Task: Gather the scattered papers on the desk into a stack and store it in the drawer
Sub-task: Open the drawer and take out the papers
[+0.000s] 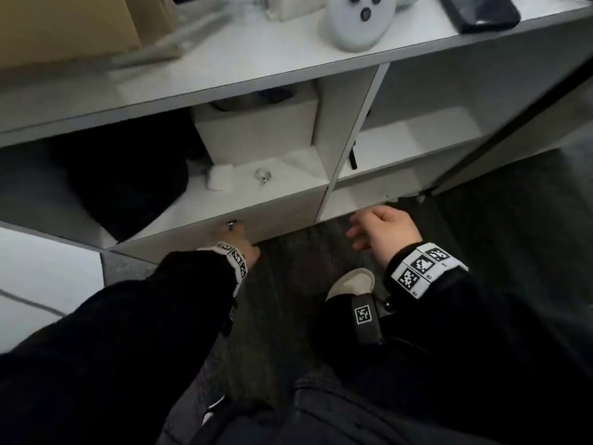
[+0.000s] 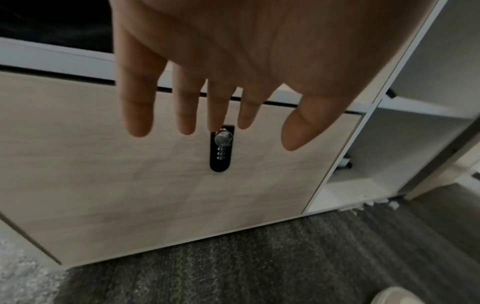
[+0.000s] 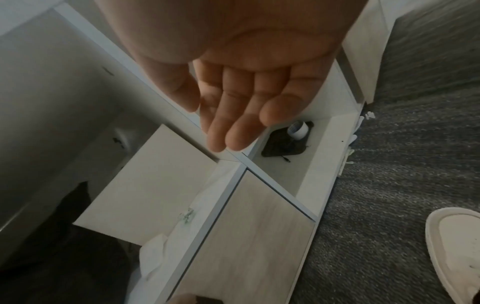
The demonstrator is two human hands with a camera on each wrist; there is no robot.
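Observation:
The drawer front is a pale wood panel at the bottom of a white shelf unit, standing closed, with a black combination lock and a metal knob. My left hand reaches toward it with straight, spread fingers, and the middle fingertip is at the knob's top. In the head view the left hand is low against the drawer, below the knob. My right hand hovers loosely open over the carpet by the lower right compartment and holds nothing. No papers are in view.
On the shelf above the drawer are a white box, a small white block, a metal ring and a black bag. A tape roll lies in the lower right compartment. My white shoe stands on dark carpet.

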